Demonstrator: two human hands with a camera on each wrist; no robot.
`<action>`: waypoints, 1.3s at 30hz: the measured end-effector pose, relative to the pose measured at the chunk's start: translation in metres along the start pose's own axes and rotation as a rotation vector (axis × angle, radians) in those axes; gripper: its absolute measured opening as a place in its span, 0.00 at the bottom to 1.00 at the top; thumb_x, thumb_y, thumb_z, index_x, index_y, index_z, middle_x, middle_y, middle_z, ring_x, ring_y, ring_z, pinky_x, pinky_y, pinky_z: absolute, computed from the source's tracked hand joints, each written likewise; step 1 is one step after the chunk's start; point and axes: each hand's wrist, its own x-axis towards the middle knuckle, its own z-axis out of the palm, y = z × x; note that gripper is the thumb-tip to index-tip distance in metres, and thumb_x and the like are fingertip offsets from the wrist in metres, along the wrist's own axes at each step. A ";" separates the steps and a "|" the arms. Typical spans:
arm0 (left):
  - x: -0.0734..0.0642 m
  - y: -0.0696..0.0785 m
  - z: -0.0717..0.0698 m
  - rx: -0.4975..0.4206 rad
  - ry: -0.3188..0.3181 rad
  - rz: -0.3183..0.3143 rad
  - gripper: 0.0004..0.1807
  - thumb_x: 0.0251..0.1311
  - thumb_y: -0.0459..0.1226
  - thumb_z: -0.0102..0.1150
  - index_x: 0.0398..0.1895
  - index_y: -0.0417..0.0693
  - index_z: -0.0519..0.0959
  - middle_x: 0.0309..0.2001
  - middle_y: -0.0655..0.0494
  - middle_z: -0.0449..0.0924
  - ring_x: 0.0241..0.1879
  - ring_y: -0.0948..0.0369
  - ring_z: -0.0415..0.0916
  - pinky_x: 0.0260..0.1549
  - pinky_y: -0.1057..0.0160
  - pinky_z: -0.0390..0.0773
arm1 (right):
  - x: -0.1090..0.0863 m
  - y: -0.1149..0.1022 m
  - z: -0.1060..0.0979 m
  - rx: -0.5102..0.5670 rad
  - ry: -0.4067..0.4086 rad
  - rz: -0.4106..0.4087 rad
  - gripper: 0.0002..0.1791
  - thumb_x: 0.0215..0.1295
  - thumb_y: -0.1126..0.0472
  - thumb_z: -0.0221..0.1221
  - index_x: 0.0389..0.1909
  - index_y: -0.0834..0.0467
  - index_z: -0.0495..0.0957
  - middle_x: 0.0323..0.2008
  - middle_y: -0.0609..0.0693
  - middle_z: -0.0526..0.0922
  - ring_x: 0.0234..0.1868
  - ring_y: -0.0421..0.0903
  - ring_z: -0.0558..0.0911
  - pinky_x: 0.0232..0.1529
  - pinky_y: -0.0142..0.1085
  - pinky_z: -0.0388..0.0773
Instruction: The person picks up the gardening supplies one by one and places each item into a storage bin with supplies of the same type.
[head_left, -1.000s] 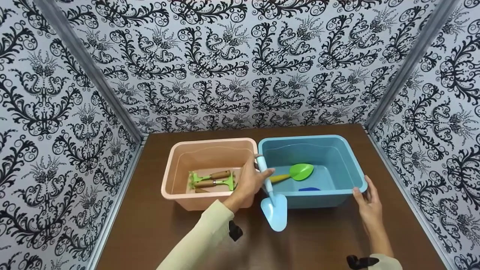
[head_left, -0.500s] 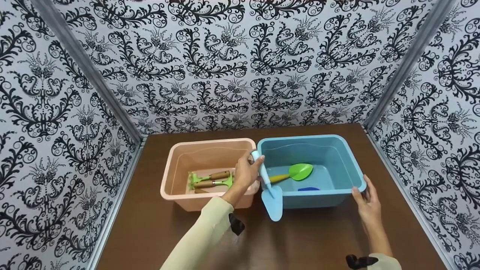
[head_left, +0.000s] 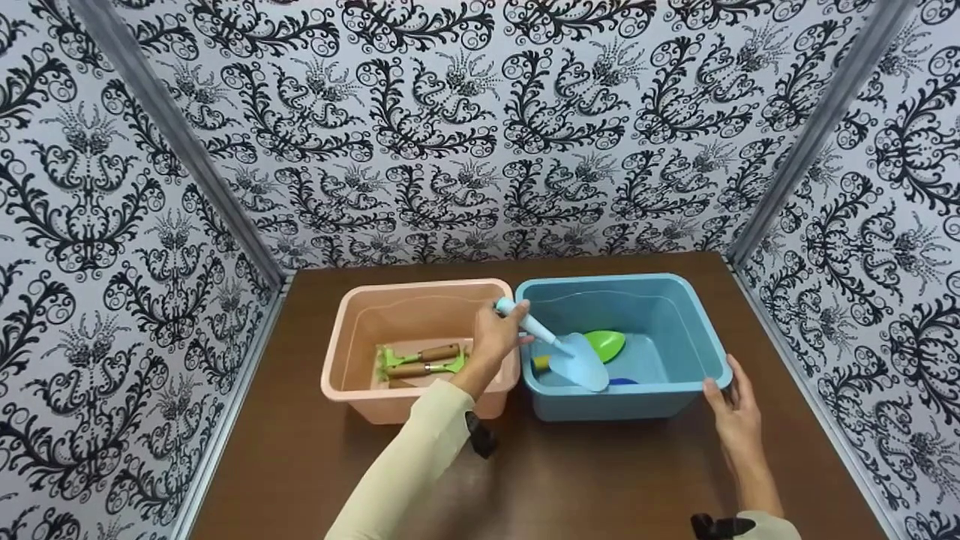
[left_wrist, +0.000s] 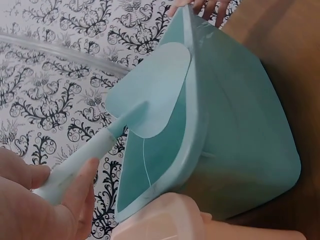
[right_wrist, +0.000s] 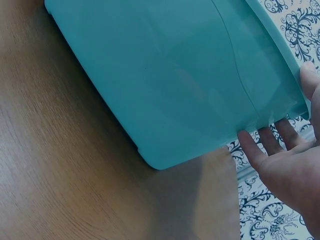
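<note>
My left hand grips the handle of a light blue hand trowel, which slants over the front left of a blue tub. In the left wrist view, the trowel's blade overlaps the tub's rim; whether they touch, I cannot tell. My right hand holds the tub's front right corner, thumb at the rim and fingers against the outer side wall, as the right wrist view shows. Inside the tub lie a green trowel with a yellow handle and a mostly hidden dark blue thing.
A peach tub stands close against the blue tub's left side. Several green tools with wooden handles lie in it. Both tubs stand on a brown wooden table with patterned walls on three sides.
The light blue trowel has swung from hanging down in front of the tubs to slanting rightward over the blue tub, its blade raised. My right hand has stayed at the corner.
</note>
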 end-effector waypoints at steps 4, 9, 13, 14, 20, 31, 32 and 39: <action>0.005 0.002 0.006 -0.011 0.026 -0.036 0.14 0.70 0.40 0.59 0.49 0.39 0.72 0.37 0.47 0.76 0.33 0.58 0.83 0.34 0.64 0.87 | 0.000 0.001 0.000 -0.005 -0.001 -0.005 0.40 0.75 0.61 0.55 0.81 0.44 0.47 0.81 0.52 0.45 0.81 0.50 0.46 0.74 0.20 0.52; 0.009 0.004 0.014 -0.017 0.062 -0.062 0.18 0.70 0.41 0.60 0.53 0.37 0.72 0.39 0.47 0.77 0.32 0.60 0.85 0.34 0.67 0.87 | 0.000 0.001 0.000 0.002 0.004 -0.005 0.40 0.75 0.61 0.55 0.81 0.44 0.47 0.81 0.51 0.45 0.81 0.49 0.47 0.76 0.22 0.50; 0.008 0.006 0.018 0.002 0.068 -0.077 0.17 0.69 0.42 0.61 0.50 0.37 0.74 0.40 0.47 0.79 0.32 0.60 0.86 0.36 0.66 0.87 | 0.000 0.000 0.000 -0.009 0.008 -0.001 0.40 0.75 0.60 0.55 0.81 0.44 0.47 0.81 0.51 0.44 0.81 0.49 0.46 0.76 0.23 0.49; 0.008 0.006 0.018 0.009 0.066 -0.081 0.17 0.69 0.42 0.61 0.49 0.37 0.74 0.39 0.47 0.79 0.33 0.60 0.86 0.37 0.66 0.87 | 0.001 0.000 0.000 -0.011 0.009 -0.001 0.40 0.75 0.60 0.55 0.81 0.44 0.47 0.81 0.51 0.44 0.81 0.49 0.46 0.76 0.23 0.49; 0.006 0.004 0.021 0.098 0.066 -0.095 0.17 0.65 0.43 0.66 0.44 0.38 0.76 0.37 0.49 0.82 0.33 0.58 0.86 0.38 0.64 0.87 | 0.001 0.000 0.000 -0.003 0.007 0.006 0.40 0.75 0.60 0.55 0.80 0.41 0.47 0.81 0.51 0.45 0.81 0.50 0.47 0.76 0.24 0.49; 0.004 0.002 0.032 0.105 -0.009 -0.142 0.14 0.63 0.39 0.68 0.38 0.34 0.80 0.35 0.50 0.80 0.34 0.58 0.85 0.33 0.66 0.87 | 0.000 -0.002 -0.002 -0.022 -0.012 0.014 0.40 0.75 0.58 0.55 0.80 0.39 0.47 0.82 0.48 0.44 0.81 0.49 0.46 0.73 0.19 0.52; 0.004 0.003 0.032 0.128 -0.019 -0.147 0.13 0.63 0.39 0.68 0.36 0.35 0.81 0.35 0.51 0.80 0.34 0.58 0.85 0.33 0.66 0.87 | 0.000 -0.001 -0.001 -0.022 -0.014 0.015 0.40 0.75 0.58 0.55 0.80 0.40 0.47 0.82 0.47 0.44 0.81 0.48 0.45 0.73 0.18 0.53; 0.009 0.007 0.039 0.277 -0.029 -0.175 0.14 0.60 0.44 0.70 0.30 0.42 0.81 0.31 0.50 0.84 0.26 0.59 0.88 0.27 0.67 0.85 | 0.001 0.001 -0.002 0.012 0.002 0.026 0.40 0.75 0.58 0.56 0.80 0.39 0.48 0.82 0.47 0.44 0.81 0.47 0.45 0.75 0.22 0.50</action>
